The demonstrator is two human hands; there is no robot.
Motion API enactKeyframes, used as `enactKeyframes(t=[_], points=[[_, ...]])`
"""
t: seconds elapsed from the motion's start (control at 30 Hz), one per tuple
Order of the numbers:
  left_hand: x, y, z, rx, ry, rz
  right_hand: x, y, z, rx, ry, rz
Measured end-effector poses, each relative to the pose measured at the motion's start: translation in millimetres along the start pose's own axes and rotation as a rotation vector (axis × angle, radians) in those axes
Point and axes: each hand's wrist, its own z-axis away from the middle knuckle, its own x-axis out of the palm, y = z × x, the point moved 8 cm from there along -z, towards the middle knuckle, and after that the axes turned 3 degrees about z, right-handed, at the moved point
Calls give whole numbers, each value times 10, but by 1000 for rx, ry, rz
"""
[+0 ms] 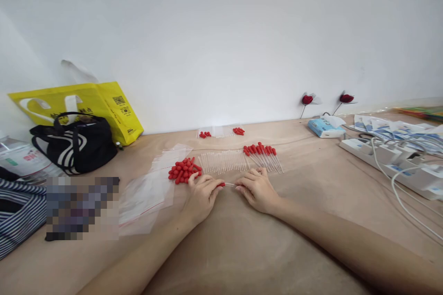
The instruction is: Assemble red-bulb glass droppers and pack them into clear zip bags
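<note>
My left hand [204, 193] is closed on a red rubber dropper bulb [220, 185]. From that bulb a thin clear dropper tube [230, 185] runs level to my right hand [256, 190], whose fingers pinch its other end. Just behind my left hand lies a pile of loose red bulbs [182, 170]. A row of bare clear tubes [223, 160] is laid out beyond both hands. Right of that row, several droppers with red bulbs fitted [260, 149] lie side by side. How deep the tube sits in the held bulb is hidden by my fingers.
Clear zip bags [148, 193] lie on the left, and a small bag with red bulbs [218, 132] near the wall. Further left are a yellow bag [128, 120] and a black bag [90, 143]. A tissue pack [323, 128] and a power strip with cables [398, 166] are right.
</note>
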Motion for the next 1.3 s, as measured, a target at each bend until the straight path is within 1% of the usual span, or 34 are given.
enactKeyframes(t=[0.17, 0.27, 0.33, 0.4, 0.5, 0.57, 0.7, 0.87, 1.0, 1.13, 1.3], points=[[-40, 6, -12, -47, 53, 28, -30, -83, 16, -33, 45, -97], [-65, 21, -1, -48, 81, 53, -74, -147, 32, -77, 96, -123], [-80, 44, 8, -28, 89, 71, -105, -178, 44, -119, 123, -119], [-91, 77, 14, 1, 87, 86, -116, -197, 50, -164, 123, -94], [-81, 150, 12, 60, 47, 99, -116, -214, 51, -233, 102, -34], [-73, 200, 9, 95, 25, 98, -131, -221, 51, -266, 117, -1], [-81, 281, 3, 143, 31, 70, -138, -234, 47, -299, 153, 42], [-73, 344, -3, 182, 28, 34, -100, -245, 44, -313, 138, 48], [-52, 327, -16, 172, 14, 52, -87, -243, 33, -307, 131, 29], [-49, 249, -34, 124, 7, 39, -70, -197, 1, -264, 108, 36], [-125, 185, -24, 127, 81, -15, -108, -138, -1, -264, 107, 64]])
